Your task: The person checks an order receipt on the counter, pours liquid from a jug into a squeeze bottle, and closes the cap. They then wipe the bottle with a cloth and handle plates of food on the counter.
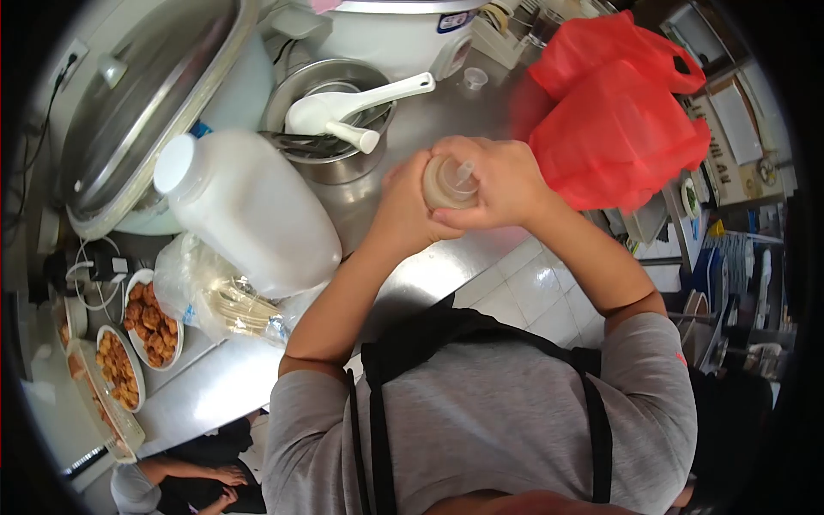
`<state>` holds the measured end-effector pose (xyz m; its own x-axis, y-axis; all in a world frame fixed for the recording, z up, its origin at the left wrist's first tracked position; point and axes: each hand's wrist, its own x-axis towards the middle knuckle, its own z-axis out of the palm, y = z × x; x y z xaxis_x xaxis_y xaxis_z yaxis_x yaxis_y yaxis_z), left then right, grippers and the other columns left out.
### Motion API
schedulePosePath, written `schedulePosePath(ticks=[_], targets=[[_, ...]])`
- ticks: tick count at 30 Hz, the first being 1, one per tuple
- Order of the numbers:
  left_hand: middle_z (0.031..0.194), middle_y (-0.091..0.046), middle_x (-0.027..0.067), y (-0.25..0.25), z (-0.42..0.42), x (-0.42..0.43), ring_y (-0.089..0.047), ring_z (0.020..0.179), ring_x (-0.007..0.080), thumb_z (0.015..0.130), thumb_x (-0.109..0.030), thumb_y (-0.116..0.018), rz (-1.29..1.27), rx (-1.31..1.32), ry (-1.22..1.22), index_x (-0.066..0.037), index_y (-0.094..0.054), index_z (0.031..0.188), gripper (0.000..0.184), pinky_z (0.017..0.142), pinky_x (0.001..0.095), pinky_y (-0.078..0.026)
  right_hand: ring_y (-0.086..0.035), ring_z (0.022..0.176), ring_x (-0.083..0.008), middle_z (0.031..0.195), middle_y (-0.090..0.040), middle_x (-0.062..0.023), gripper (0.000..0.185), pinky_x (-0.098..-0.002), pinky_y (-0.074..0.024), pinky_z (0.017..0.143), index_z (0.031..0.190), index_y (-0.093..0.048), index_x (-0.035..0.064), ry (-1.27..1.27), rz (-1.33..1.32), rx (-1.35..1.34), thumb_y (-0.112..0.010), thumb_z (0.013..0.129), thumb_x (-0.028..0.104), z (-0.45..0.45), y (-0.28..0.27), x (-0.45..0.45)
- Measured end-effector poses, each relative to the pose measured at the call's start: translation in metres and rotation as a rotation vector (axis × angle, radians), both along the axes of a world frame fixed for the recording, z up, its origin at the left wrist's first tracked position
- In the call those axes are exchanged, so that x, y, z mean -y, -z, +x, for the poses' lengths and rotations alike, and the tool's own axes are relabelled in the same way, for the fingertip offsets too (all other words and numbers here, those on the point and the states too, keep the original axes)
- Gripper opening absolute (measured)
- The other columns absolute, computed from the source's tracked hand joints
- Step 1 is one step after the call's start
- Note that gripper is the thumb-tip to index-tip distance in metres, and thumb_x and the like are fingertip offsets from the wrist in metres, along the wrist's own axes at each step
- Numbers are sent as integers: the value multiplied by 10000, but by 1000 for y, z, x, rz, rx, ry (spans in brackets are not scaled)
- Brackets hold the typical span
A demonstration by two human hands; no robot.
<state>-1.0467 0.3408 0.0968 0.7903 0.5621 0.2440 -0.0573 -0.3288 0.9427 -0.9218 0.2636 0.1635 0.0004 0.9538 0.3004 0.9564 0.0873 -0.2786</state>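
Observation:
Both hands are wrapped round a small round clear plastic container (450, 184) with something pale inside, above the steel counter (360, 206). My left hand (405, 206) closes on its left side, and my right hand (508, 178) on its right, with the fingertips curling over the near rim. A clear raised piece shows at the container's top. I cannot tell whether this is its lid. Just right of my right hand stands a full red plastic bag (618, 129). A large white jug (257, 215) with a screw cap leans left of my left forearm.
A steel pot (287, 99) holds white ladles (360, 101) and dark utensils. Left are a large metal lid (150, 103), a bag of wooden sticks (236, 305) and fried-food plates (154, 326). A small clear cup (475, 79) sits behind. Another person (184, 481) is at lower left.

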Motion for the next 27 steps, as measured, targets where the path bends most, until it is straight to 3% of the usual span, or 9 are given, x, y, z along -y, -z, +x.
schedulePosePath(ticks=[4,6,9,15,20,22,27], targets=[[843,-553,98,0,1,9,-533,803,277,471,-278,-730,224,16,-146,-64,-438,986,629,766,393,-352,-576,620,-261,723,-578,-95,537,-339,-449,524,924,-528,107,215,14,41,-655,539,459,-18,3,10],[880,-551,99,6,0,12,-537,859,224,512,-234,-740,66,13,-114,-39,-426,1031,637,789,359,-375,-573,612,-268,694,-567,-92,532,-343,-450,524,918,-534,113,401,-75,10,-659,538,464,-33,-4,12],[977,-524,95,-6,-3,15,-512,923,187,545,-183,-736,-104,21,-39,-27,-400,1089,658,816,321,-385,-567,631,-286,723,-548,-98,563,-365,-452,543,965,-514,118,469,4,-48,-652,552,474,-41,3,21],[1079,-454,95,-23,0,24,-468,981,185,578,-128,-699,-129,3,64,-19,-363,1150,672,843,310,-381,-561,751,-317,929,-511,-155,728,-393,-452,633,1215,-357,124,354,-9,-413,-638,629,453,-33,-6,73],[1067,-456,85,9,15,32,-466,988,192,597,-137,-686,-76,163,55,-2,-366,1153,655,848,309,-380,-545,884,-312,1096,-480,-172,714,-386,-431,737,1268,-293,112,195,-97,-448,-595,703,426,14,34,165],[1048,-453,95,2,30,48,-464,968,192,551,-167,-685,-97,115,61,7,-365,1142,694,856,322,-371,-523,950,-294,1117,-489,-162,697,-380,-424,762,1239,-325,89,343,-262,-548,-560,705,470,40,39,217],[1030,-468,97,-22,91,126,-480,941,190,541,-312,-719,-175,80,252,22,-359,1137,772,820,319,-386,-554,754,-276,816,-566,-126,642,-360,-424,660,1228,-345,80,655,-335,-655,-554,736,435,115,60,353]])
